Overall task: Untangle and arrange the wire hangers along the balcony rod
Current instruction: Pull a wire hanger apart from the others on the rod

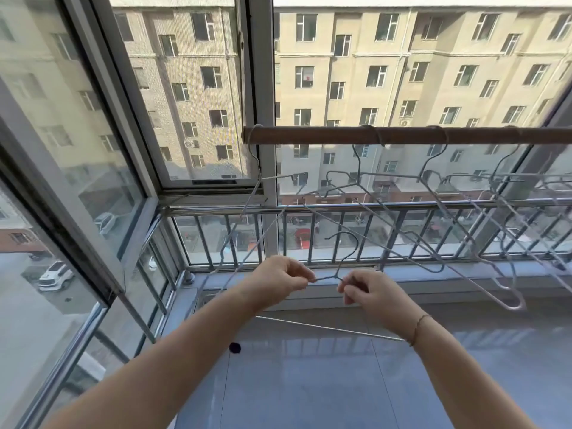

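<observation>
A brown balcony rod (pixel 309 135) runs from the centre to the right edge at mid height. Several thin grey wire hangers (pixel 433 193) hang from it by their hooks, their frames crossing each other. One more hanger (pixel 260 168) hangs at the rod's left end. Below the rod I hold a separate wire hanger (pixel 343 243) with its hook pointing up. My left hand (pixel 278 278) pinches its left shoulder wire near the neck. My right hand (pixel 368 294) pinches the right shoulder wire. Its bottom bar (pixel 328 328) shows between my wrists.
Window frames (pixel 260 88) and a metal railing (pixel 340 230) stand right behind the rod. A glass pane with a steel rail (pixel 77 335) closes the left side. A tiled sill (pixel 309 382) lies under my arms, with a small dark object (pixel 234 347) on it.
</observation>
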`<move>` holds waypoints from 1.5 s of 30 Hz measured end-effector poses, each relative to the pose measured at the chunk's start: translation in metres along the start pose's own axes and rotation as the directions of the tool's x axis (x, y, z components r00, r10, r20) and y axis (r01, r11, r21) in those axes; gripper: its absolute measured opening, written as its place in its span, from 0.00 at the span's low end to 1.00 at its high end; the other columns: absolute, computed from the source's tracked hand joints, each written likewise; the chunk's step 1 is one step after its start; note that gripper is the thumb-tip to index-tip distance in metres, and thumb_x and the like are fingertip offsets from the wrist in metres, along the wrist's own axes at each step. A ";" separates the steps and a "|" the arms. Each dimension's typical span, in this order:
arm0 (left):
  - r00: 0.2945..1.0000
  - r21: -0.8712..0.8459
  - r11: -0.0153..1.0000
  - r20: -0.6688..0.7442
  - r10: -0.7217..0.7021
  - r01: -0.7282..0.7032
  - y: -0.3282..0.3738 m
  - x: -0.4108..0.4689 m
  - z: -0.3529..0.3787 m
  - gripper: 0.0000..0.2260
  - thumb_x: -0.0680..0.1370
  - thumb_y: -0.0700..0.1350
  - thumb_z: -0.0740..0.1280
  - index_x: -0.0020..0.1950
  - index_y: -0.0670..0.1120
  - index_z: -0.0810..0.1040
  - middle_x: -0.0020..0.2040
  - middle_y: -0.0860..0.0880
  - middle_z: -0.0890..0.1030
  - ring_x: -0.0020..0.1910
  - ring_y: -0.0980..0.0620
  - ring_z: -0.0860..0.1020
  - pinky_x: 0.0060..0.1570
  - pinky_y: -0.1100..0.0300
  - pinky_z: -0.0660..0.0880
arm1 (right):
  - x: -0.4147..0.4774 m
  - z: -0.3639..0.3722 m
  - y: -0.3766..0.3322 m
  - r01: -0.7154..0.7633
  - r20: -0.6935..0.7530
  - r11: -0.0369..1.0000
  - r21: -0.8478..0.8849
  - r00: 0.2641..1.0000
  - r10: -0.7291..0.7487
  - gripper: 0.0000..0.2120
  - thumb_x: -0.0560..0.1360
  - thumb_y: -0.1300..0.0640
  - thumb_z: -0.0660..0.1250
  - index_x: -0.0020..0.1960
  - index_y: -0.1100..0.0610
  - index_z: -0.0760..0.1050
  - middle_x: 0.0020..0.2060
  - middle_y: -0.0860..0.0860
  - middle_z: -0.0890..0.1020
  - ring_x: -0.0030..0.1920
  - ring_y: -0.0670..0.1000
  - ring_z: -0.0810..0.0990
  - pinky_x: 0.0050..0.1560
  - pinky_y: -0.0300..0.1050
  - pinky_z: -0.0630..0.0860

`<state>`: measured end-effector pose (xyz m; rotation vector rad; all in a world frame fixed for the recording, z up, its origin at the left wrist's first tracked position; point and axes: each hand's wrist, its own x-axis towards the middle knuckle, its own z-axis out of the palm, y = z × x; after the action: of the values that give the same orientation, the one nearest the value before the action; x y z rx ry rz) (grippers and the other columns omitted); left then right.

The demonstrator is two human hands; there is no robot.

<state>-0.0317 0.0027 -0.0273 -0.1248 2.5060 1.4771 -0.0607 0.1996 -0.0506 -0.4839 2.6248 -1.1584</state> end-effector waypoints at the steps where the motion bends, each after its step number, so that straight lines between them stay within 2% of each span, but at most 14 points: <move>1: 0.998 0.044 0.998 -0.047 0.048 -0.046 0.000 0.000 0.001 0.06 0.74 0.39 0.68 0.49 0.45 0.83 0.45 0.45 0.84 0.45 0.51 0.80 0.52 0.61 0.77 | -0.006 -0.003 -0.003 -0.006 0.013 1.000 0.030 1.000 0.005 0.08 0.75 0.63 0.61 0.41 0.56 0.77 0.31 0.48 0.80 0.36 0.50 0.79 0.45 0.47 0.77; 4: 0.947 0.126 0.976 -0.247 0.205 -0.179 0.007 -0.001 0.006 0.06 0.73 0.44 0.71 0.49 0.46 0.81 0.45 0.50 0.82 0.44 0.55 0.79 0.45 0.70 0.73 | -0.022 -0.009 -0.013 -0.063 0.020 0.956 0.285 0.998 0.060 0.10 0.76 0.66 0.59 0.41 0.59 0.76 0.26 0.53 0.75 0.28 0.52 0.74 0.32 0.44 0.75; 6: 0.920 0.089 0.966 -0.296 0.257 -0.242 0.015 -0.001 0.009 0.06 0.73 0.47 0.71 0.46 0.46 0.81 0.39 0.52 0.81 0.37 0.59 0.76 0.41 0.67 0.73 | -0.030 -0.013 -0.022 -0.100 0.021 0.904 0.415 0.995 0.101 0.10 0.77 0.67 0.58 0.43 0.61 0.76 0.26 0.53 0.73 0.26 0.50 0.71 0.26 0.41 0.72; 9: 0.965 -0.112 0.969 -0.173 0.199 -0.220 0.029 -0.003 0.017 0.07 0.74 0.49 0.70 0.43 0.46 0.81 0.36 0.50 0.81 0.33 0.58 0.76 0.38 0.63 0.74 | -0.036 -0.018 -0.035 -0.078 0.024 0.853 0.516 0.997 0.077 0.09 0.78 0.67 0.57 0.47 0.62 0.76 0.27 0.51 0.73 0.24 0.47 0.69 0.23 0.37 0.68; 13: 0.980 -0.307 0.932 -0.108 0.166 -0.191 0.048 0.001 0.023 0.11 0.75 0.48 0.69 0.47 0.41 0.83 0.32 0.53 0.82 0.32 0.59 0.77 0.36 0.67 0.74 | -0.034 -0.026 -0.053 0.002 -0.028 0.768 0.641 0.999 0.020 0.08 0.78 0.67 0.56 0.52 0.65 0.73 0.27 0.51 0.74 0.23 0.45 0.69 0.21 0.35 0.67; 17: 0.972 -0.432 0.871 -0.131 0.198 -0.235 0.070 0.009 0.016 0.10 0.74 0.44 0.70 0.50 0.39 0.83 0.41 0.43 0.83 0.39 0.51 0.78 0.41 0.65 0.76 | -0.022 -0.037 -0.070 0.069 -0.074 0.711 0.700 0.997 -0.024 0.07 0.79 0.63 0.58 0.51 0.62 0.75 0.26 0.51 0.75 0.22 0.46 0.70 0.21 0.37 0.68; 19: 0.971 -0.469 0.851 -0.145 0.191 -0.237 0.081 0.013 0.009 0.10 0.74 0.43 0.70 0.51 0.38 0.82 0.43 0.40 0.81 0.38 0.49 0.78 0.48 0.55 0.76 | -0.015 -0.042 -0.079 0.099 -0.097 0.679 0.727 0.994 -0.042 0.08 0.79 0.62 0.58 0.51 0.61 0.76 0.26 0.52 0.76 0.22 0.46 0.70 0.21 0.37 0.69; 21: 0.970 -0.498 0.833 -0.153 0.188 -0.240 0.090 0.017 0.000 0.11 0.74 0.43 0.69 0.51 0.37 0.82 0.42 0.41 0.81 0.33 0.51 0.77 0.51 0.49 0.75 | -0.007 -0.046 -0.087 0.131 -0.119 0.669 0.732 0.991 -0.063 0.09 0.79 0.61 0.58 0.52 0.60 0.76 0.27 0.53 0.77 0.23 0.46 0.71 0.23 0.37 0.69; 25: 0.966 -0.571 0.786 -0.224 0.128 -0.237 0.104 0.024 -0.020 0.08 0.74 0.41 0.69 0.49 0.38 0.81 0.38 0.47 0.82 0.37 0.52 0.79 0.48 0.56 0.76 | 0.002 -0.044 -0.098 0.134 -0.091 0.658 0.741 0.991 -0.099 0.09 0.79 0.60 0.58 0.53 0.57 0.76 0.30 0.54 0.81 0.27 0.47 0.75 0.28 0.36 0.72; 27: 0.963 -0.612 0.754 -0.249 0.100 -0.236 0.107 0.028 -0.029 0.07 0.75 0.41 0.68 0.48 0.38 0.81 0.37 0.47 0.82 0.36 0.52 0.79 0.42 0.59 0.77 | 0.004 -0.037 -0.100 0.123 -0.072 0.660 0.741 0.992 -0.104 0.09 0.79 0.61 0.58 0.55 0.60 0.76 0.31 0.54 0.81 0.28 0.47 0.76 0.28 0.35 0.73; 32: 0.959 -0.614 0.763 -0.281 0.029 -0.203 0.105 0.036 -0.038 0.08 0.74 0.41 0.70 0.49 0.37 0.81 0.32 0.49 0.81 0.24 0.58 0.74 0.31 0.64 0.71 | 0.008 -0.025 -0.100 0.110 -0.063 0.663 0.741 0.993 -0.095 0.09 0.79 0.62 0.58 0.54 0.61 0.76 0.29 0.53 0.82 0.28 0.48 0.75 0.31 0.36 0.72; 37: 0.958 -0.625 0.762 -0.285 -0.023 -0.168 0.096 0.041 -0.035 0.07 0.75 0.41 0.68 0.47 0.38 0.81 0.26 0.52 0.78 0.25 0.56 0.72 0.24 0.66 0.70 | 0.013 -0.017 -0.103 0.060 -0.016 0.663 0.746 0.997 -0.072 0.09 0.79 0.61 0.58 0.53 0.62 0.75 0.28 0.53 0.81 0.26 0.46 0.75 0.31 0.37 0.71; 40: 0.954 -0.608 0.779 -0.297 -0.044 -0.153 0.091 0.041 -0.034 0.05 0.76 0.41 0.68 0.46 0.39 0.81 0.28 0.51 0.77 0.27 0.55 0.72 0.24 0.66 0.72 | 0.014 -0.013 -0.101 0.039 0.002 0.724 0.688 0.998 -0.055 0.10 0.79 0.59 0.57 0.53 0.61 0.75 0.31 0.52 0.82 0.29 0.47 0.76 0.32 0.37 0.71; 45: 0.957 -0.556 0.817 -0.289 -0.016 -0.154 0.086 0.038 -0.032 0.04 0.76 0.41 0.68 0.45 0.41 0.78 0.33 0.47 0.77 0.30 0.54 0.72 0.30 0.66 0.73 | 0.012 -0.015 -0.089 0.119 -0.084 0.883 0.454 0.992 -0.090 0.06 0.78 0.57 0.60 0.50 0.53 0.76 0.39 0.51 0.82 0.38 0.48 0.78 0.40 0.43 0.74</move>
<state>-0.0897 0.0185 0.0519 -0.3712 2.1728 2.3604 -0.0583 0.1489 0.0245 -0.4994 2.2742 -1.7880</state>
